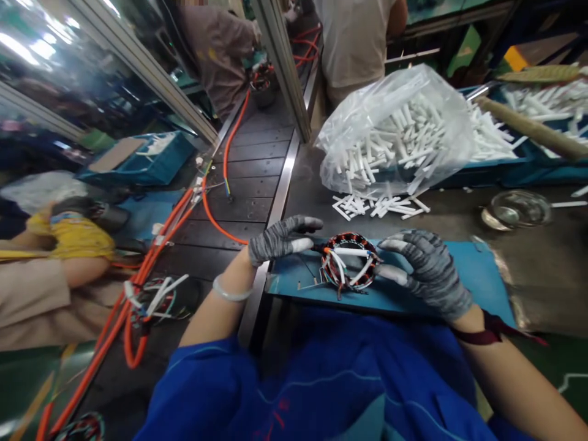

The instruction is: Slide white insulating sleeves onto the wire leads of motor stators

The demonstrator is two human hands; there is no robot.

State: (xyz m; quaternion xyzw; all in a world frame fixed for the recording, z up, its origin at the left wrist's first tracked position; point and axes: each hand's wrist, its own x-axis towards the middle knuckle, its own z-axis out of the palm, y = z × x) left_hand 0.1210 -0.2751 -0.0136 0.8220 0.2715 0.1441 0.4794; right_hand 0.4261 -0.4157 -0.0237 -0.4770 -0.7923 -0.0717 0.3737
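Centrally, the right hand [425, 269] gripped the wound stator [351, 268] while the half-open left hand [280, 240] touched its leads [351, 252], which glove fabric might snag.

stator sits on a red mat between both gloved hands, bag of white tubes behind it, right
No: the mat is blue, not red. The head view shows the stator on it between the gloved left hand and right hand, with the bag of white tubes behind it.
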